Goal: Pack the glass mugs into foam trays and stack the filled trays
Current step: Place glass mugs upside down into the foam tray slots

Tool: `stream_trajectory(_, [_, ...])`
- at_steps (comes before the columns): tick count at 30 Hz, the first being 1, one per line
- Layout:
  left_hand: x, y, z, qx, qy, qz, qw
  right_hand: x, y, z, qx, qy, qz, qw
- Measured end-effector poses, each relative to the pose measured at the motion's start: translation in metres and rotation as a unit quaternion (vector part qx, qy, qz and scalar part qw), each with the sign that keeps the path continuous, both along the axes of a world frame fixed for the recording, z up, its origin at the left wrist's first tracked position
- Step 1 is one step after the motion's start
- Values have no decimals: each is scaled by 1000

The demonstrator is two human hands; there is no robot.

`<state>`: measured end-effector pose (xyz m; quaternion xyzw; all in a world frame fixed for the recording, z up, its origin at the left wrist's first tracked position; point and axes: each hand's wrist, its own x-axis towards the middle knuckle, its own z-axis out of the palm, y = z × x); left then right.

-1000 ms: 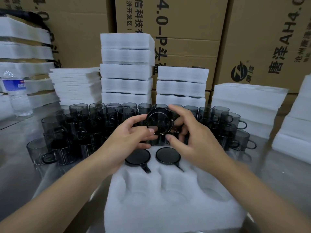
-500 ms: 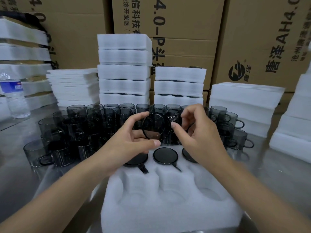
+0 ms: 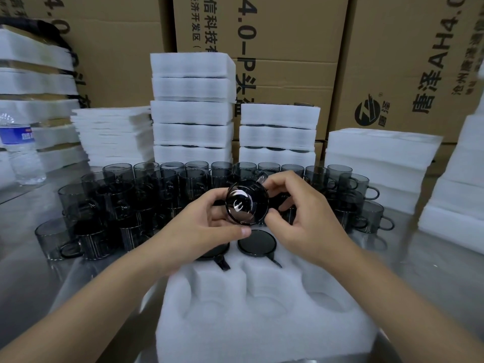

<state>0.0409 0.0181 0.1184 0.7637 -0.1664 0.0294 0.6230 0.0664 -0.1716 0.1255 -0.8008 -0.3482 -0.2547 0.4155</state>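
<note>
place: packing warehouse | evidence: stacked cardboard cartons, foam tray piles, steel worktable

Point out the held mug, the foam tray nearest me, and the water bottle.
held mug [image 3: 247, 203]: head view, round end facing the camera.
foam tray [image 3: 262, 336]: head view, bare near surface.
water bottle [image 3: 18, 134]: head view, blue label.
</note>
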Motion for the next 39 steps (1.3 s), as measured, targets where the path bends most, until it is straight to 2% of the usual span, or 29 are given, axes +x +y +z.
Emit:
stream_trajectory(9, [-4,-2,0,-8,-1,-19,1000,-5,-1,3,-62,22,42,997])
stream_trajectory(18, [1,-4,-2,-24,-33,13,999,-10,-3,12,-127,-49,19,991])
stream_trajectory(21, [1,-2,-3,-15,-49,5,999,-18,-4,19,-105,-60,-5,993])
stream_trajectory(24, [1,2,-3,26,-64,4,998,-31,-1,27,-41,-12,15,999])
stream_trajectory(26, [2,4,-1,18,-75,3,997,-40,3,30,-27,35,48,998])
stream_trajectory(31, [6,11,1,-72,-44,3,996,-54,19,23,-87,124,146,978])
stream_trajectory(34, [11,16,2,-155,52,1,987,-57,26,14,-135,144,154,968])
stream_trajectory(39, [9,22,9,-136,90,-45,986,-56,27,9,-183,155,159,958])
